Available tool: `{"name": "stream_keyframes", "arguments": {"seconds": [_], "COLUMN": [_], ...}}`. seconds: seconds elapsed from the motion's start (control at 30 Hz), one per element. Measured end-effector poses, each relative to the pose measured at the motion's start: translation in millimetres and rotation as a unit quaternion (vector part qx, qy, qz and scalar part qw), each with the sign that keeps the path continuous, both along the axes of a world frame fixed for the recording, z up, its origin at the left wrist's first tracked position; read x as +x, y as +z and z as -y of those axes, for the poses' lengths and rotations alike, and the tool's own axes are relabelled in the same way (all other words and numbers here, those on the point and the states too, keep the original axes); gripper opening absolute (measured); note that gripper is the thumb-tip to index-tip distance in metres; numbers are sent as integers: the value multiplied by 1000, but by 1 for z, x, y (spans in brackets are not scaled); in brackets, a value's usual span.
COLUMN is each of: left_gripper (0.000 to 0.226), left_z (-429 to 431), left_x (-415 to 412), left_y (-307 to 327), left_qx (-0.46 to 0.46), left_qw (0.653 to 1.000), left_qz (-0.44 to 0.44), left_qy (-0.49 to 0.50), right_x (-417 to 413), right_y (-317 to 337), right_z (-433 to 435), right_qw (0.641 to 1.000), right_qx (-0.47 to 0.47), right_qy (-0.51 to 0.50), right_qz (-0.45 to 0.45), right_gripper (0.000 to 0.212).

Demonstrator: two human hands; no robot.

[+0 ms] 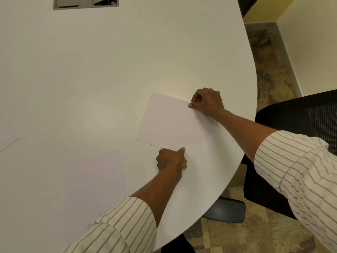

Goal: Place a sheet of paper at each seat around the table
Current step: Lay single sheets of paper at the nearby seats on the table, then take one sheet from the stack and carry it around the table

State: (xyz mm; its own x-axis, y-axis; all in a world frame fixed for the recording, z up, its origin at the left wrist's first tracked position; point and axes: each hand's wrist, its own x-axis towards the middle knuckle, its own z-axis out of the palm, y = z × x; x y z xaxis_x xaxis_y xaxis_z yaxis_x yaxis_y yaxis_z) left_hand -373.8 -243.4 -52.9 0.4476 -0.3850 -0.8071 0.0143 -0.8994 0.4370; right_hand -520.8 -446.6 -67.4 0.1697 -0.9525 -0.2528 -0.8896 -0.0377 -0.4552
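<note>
A white sheet of paper (169, 125) lies on the white table (109, 70) near its curved right edge, in front of a black mesh chair (299, 121). My right hand (207, 103) pinches the sheet's far right corner. My left hand (171, 158) pinches its near edge between thumb and fingers. A second sheet (96, 179) lies flat on the table to the lower left, nothing touching it. The edge of a third sheet (9, 145) shows at the far left.
A grey cable hatch (85, 2) is set into the table at the top. The chair's dark armrest (226, 209) pokes out below the table edge. Mottled floor (269, 57) and a cream wall lie to the right.
</note>
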Motion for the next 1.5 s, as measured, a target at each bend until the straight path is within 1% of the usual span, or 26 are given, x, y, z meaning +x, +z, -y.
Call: {"name": "stream_keyframes", "arguments": {"seconds": [0.27,0.47,0.63,0.7,0.8,0.83,0.9,0.97,1.1,1.23,1.3,1.37,1.43,1.5], "left_gripper": [33,34,37,40,42,40,34,33,34,29,25,26,32,43], "left_z": [2,1,-3,-12,-29,-37,-51,-64,-86,-110,-124,-143,-165,-185], "left_x": [2,3,10,16,32,39,54,73,121,188,224,256,282,302], "left_y": [-2,-5,-3,1,6,9,15,20,27,38,43,45,45,42], "left_qx": [6,4,-9,-9,-3,-3,-8,-7,-8,-7,8,28,45,60], "left_qw": [1000,1000,999,997,984,977,967,969,983,979,974,968,959,951], "left_qz": [-12,3,5,10,62,81,111,124,128,188,219,248,276,297], "left_qy": [-8,-25,-47,-74,-164,-195,-227,-213,-134,-78,-49,-33,-36,-54], "right_x": [0,-2,-4,-4,6,12,29,51,96,138,154,170,182,192], "right_y": [1,2,8,10,11,13,19,23,26,28,29,31,31,31], "right_z": [8,7,6,-3,-37,-54,-92,-136,-218,-279,-300,-315,-327,-334], "right_qw": [999,998,992,990,978,972,966,965,961,952,946,944,950,957], "right_qx": [31,39,57,30,-63,-82,-89,-63,6,73,106,128,141,146], "right_qy": [-21,-44,-82,-118,-179,-195,-202,-191,-175,-179,-203,-217,-212,-201], "right_qz": [8,31,72,77,84,98,133,165,215,236,228,211,182,150], "right_gripper": [28,32,46,49,40,34,21,16,16,14,13,16,23,31]}}
